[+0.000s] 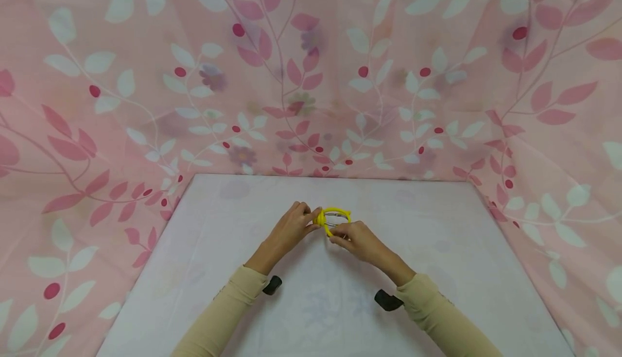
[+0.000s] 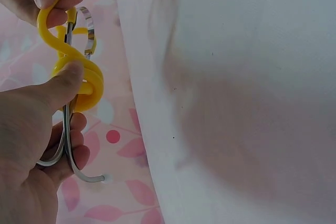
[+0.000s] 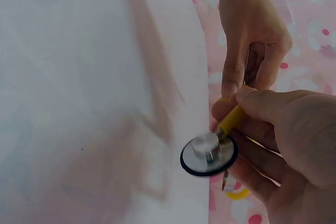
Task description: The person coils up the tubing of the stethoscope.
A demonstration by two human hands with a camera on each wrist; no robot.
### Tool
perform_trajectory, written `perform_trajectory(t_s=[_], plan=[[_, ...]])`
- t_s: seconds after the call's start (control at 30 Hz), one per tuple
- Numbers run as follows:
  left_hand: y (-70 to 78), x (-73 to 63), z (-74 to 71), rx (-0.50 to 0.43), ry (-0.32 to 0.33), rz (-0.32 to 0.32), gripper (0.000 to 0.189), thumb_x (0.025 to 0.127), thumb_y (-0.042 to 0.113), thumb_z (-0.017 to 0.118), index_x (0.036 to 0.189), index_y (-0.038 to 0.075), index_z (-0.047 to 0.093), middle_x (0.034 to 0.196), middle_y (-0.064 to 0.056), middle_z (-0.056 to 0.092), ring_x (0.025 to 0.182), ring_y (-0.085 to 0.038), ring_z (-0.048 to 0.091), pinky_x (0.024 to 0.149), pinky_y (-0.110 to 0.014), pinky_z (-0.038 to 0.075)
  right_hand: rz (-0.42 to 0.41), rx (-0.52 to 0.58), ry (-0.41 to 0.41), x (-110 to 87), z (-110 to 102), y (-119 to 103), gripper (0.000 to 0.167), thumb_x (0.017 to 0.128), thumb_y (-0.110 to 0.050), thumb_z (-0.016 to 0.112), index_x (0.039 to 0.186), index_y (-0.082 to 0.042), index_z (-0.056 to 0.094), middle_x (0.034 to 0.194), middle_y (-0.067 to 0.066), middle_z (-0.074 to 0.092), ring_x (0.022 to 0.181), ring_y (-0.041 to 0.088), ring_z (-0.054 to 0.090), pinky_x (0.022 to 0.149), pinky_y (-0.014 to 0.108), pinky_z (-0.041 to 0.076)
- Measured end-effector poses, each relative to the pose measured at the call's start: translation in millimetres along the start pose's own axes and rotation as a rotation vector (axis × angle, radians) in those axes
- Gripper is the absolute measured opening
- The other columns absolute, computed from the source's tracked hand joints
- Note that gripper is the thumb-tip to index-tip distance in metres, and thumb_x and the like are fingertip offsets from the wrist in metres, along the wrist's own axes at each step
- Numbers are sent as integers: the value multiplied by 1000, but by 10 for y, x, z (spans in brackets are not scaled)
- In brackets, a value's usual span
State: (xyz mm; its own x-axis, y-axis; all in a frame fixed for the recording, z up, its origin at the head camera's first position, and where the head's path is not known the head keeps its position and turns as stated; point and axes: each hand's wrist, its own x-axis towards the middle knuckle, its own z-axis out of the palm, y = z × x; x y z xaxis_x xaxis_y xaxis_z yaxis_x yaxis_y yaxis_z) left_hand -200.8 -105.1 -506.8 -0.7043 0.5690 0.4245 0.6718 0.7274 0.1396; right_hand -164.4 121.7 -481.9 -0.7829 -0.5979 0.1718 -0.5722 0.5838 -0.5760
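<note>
A stethoscope with yellow tubing [image 1: 335, 210] is held up over the table between both hands. My left hand [image 1: 293, 226] grips it where the tubing winds into a coil [image 2: 94, 82], thumb pressed on the coil. The metal ear tubes [image 2: 66, 140] run down past the curled fingers of that hand in the left wrist view. My right hand [image 1: 362, 241] pinches the tubing close to the round chest piece [image 3: 206, 150], which has a dark rim. Part of the tubing and metal behind the right fingers is hidden.
A white-covered table [image 1: 311, 303] lies beneath the hands. Pink cloth [image 1: 311, 76] with leaf patterns hangs behind and on both sides. A black wrist device [image 1: 273, 285] shows below the left sleeve, another black device [image 1: 387, 300] by the right sleeve.
</note>
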Motion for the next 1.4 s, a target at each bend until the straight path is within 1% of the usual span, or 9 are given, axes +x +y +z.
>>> perform_trajectory(t_s=[0.13,0.27,0.33,0.43,0.53,0.77,0.93,1.27,1.4], plan=[[-2,-7,21,11,-2,6,50,82,26,79,128,14,67,92,-7,60,83,-17,49,70,-23,51,-63,-216,69,-2,10,-31,15,90,-22,71,99,-11,76,91,-2,75,83,15,59,75,31,49],[-1,-9,25,-1,0,1,49,81,26,79,128,14,67,92,-7,59,83,-18,49,70,-23,51,-120,-449,149,2,22,-47,15,87,-22,75,100,-16,78,90,-3,76,81,18,52,66,28,37],[2,-9,20,-7,-4,-1,49,81,25,79,128,14,67,92,-7,59,83,-18,49,70,-23,51,-155,-550,177,9,30,-52,15,85,-22,76,100,-17,77,89,-4,75,79,18,52,64,26,36],[6,-9,14,6,-14,-2,49,81,27,78,127,14,67,92,-7,60,82,-17,49,69,-22,51,-200,-671,204,10,40,-59,20,83,-20,78,102,-18,74,91,-3,74,81,19,54,62,26,38],[9,-7,11,26,-26,0,48,83,30,76,127,14,67,92,-7,60,83,-17,50,70,-22,51,-233,-737,223,0,46,-65,25,81,-16,79,105,-15,72,97,1,74,84,21,56,64,28,44],[13,11,2,45,-31,-11,48,84,31,75,129,16,67,93,-8,61,84,-18,51,72,-21,52,-265,-761,299,-20,46,-9,27,84,-12,76,110,-17,68,109,7,64,92,24,59,76,31,54],[19,28,-4,30,-12,5,48,82,28,78,127,17,68,92,-7,61,84,-18,51,74,-21,54,-284,-751,352,-29,28,47,30,82,-12,78,109,-19,67,104,6,63,93,26,61,73,35,58],[11,40,17,42,-19,79,47,82,29,78,127,19,68,92,-6,60,80,-16,50,68,-19,51,-402,-722,306,-9,-1,92,35,81,-9,77,115,-15,67,106,4,63,97,22,61,70,27,58],[4,38,35,48,6,105,47,81,30,79,126,20,68,91,-6,59,80,-15,49,68,-18,50,-417,-673,280,-1,7,109,38,82,-8,77,118,-14,66,109,5,62,100,21,61,67,26,57]])
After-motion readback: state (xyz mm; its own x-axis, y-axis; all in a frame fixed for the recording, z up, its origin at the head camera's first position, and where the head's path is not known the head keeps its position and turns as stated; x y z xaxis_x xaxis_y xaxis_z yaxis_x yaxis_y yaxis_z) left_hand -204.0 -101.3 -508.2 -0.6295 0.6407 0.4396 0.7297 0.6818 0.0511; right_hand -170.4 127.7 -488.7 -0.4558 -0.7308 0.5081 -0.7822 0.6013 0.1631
